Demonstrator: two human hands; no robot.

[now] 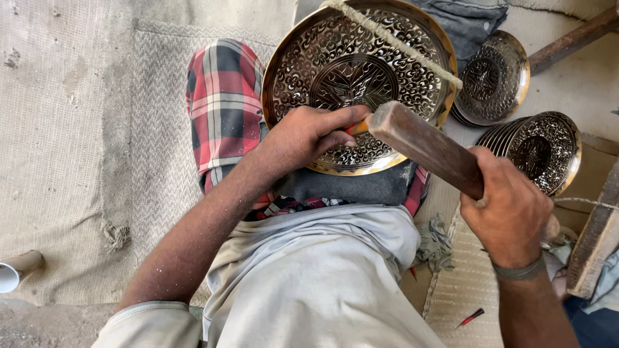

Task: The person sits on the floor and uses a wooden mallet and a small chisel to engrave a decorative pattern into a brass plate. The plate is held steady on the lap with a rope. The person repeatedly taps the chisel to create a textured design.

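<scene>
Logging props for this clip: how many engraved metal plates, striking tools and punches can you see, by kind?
Large round engraved brass plate on the lap: 1
Smaller engraved plates, one leaning and one fronting a stack: 2 faces showing; those stacked behind cannot be counted
Brown wooden mallet in the right hand: 1
Orange-handled punch in the left hand: 1
Total: 5

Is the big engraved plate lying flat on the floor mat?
No: the big engraved plate leans tilted against the person's lap, held by a rope across it.
</scene>
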